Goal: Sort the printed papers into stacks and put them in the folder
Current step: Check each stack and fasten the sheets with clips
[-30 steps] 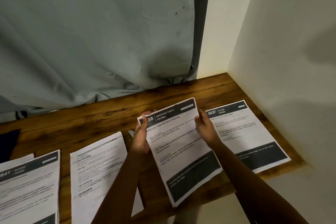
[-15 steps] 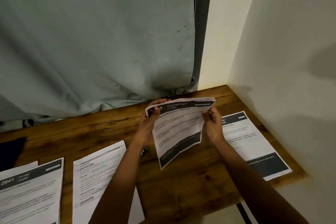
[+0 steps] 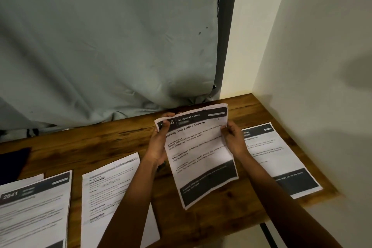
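Observation:
I hold a small stack of printed papers (image 3: 198, 153), headed "Dressing Table Surface Cleaning", tilted up above the wooden table (image 3: 96, 147). My left hand (image 3: 161, 143) grips its upper left edge, thumb on the dark header. My right hand (image 3: 234, 141) grips its right edge. A "Kitchen" sheet (image 3: 281, 157) lies flat on the table to the right, partly behind my right arm. A plain printed sheet (image 3: 108, 193) lies to the left under my left forearm, and a stack numbered 2641 (image 3: 34, 211) sits at the far left. No folder is plainly in view.
A grey curtain (image 3: 100, 46) hangs behind the table. A white wall (image 3: 322, 86) closes the right side at the table's corner. A dark object (image 3: 12, 159) sits at the table's left edge.
The held stack was lifted off the table and stood up on its lower edge half a second ago; now it is tilted back toward me with its face in full view.

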Action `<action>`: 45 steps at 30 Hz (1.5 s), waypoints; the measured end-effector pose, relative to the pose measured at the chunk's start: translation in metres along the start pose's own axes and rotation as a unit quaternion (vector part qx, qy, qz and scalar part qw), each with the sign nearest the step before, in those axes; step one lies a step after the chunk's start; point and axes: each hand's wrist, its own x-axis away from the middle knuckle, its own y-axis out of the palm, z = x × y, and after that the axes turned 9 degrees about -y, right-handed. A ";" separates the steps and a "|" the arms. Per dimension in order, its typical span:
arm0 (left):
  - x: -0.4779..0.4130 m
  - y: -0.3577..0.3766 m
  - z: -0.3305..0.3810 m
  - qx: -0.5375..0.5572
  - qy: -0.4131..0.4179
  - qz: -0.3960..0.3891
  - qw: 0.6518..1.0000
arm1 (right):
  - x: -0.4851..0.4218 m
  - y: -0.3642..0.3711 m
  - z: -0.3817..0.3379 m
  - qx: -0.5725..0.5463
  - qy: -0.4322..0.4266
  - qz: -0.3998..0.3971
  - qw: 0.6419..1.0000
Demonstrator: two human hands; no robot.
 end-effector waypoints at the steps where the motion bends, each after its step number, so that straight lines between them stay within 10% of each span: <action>1: 0.001 -0.005 -0.003 0.006 -0.007 0.006 1.000 | 0.000 0.002 0.002 0.009 0.019 -0.012 1.000; 17: 0.019 -0.087 -0.059 0.140 -0.084 0.159 0.974 | 0.024 0.056 0.050 0.167 0.247 -0.190 0.935; 28: 0.044 -0.119 -0.090 0.127 -0.066 0.150 0.978 | 0.006 0.131 0.035 0.284 -0.093 -0.178 0.938; 34: 0.044 -0.127 -0.104 0.126 -0.053 0.175 0.975 | -0.004 0.197 0.033 0.288 -0.044 -0.362 0.886; 45: 0.042 -0.133 -0.112 0.108 -0.062 0.234 0.964 | -0.007 0.226 0.043 0.517 -0.021 -0.361 0.776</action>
